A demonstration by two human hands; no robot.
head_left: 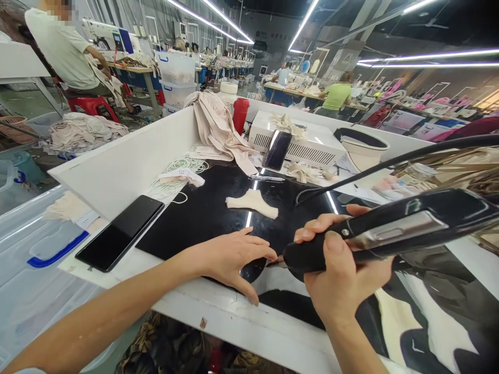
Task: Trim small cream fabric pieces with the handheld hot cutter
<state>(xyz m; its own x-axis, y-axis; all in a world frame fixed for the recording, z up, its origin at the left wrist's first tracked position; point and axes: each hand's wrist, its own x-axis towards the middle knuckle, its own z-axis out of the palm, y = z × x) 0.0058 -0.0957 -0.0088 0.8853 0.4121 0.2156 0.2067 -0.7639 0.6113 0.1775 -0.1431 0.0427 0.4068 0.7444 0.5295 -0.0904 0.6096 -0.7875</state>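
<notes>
My right hand [343, 270] grips a black corded hand tool [393, 228] with a metal plate on its side, its tip pointing left and down at the table. My left hand [234, 259] lies flat, fingers spread, pressing a small black fabric piece [251, 270] right beside the tool's tip. A cream fabric cut piece [253, 202] lies on the black mat [202, 213] farther back, apart from both hands.
A dark phone [120, 239] lies at the mat's left edge and another phone [277, 149] leans on a white machine box [312, 140]. Beige garments [218, 127], white elastic loops [183, 169], a red bottle [240, 114] and a white bin [364, 145] stand behind. People work at distant tables.
</notes>
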